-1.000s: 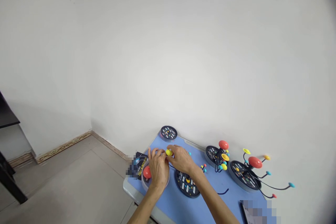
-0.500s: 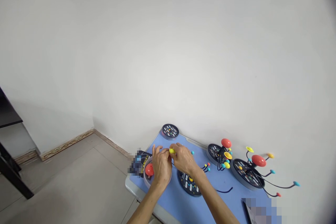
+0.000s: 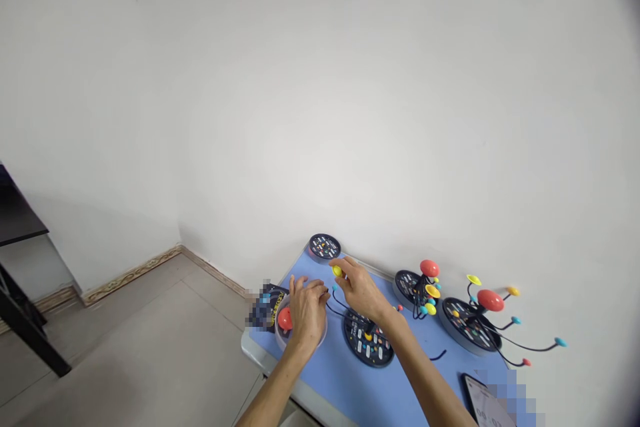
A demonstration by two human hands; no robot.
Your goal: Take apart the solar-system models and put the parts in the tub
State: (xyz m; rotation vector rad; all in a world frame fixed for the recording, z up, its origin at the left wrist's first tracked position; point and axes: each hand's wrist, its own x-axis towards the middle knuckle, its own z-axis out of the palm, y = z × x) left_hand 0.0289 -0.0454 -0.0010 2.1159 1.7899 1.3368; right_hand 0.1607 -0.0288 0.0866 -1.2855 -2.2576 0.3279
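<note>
And the hands are parted! The right hand has been drawn away from the left hand, and a gap is now left between them. The yellow ball is no longer held between both hands; it is now pinched alone in the right hand's fingertips, just ahead of that hand. A black wire has been exposed in the gap, just beside the left hand. Beyond the right hand, more of the phone is now shown.
</note>
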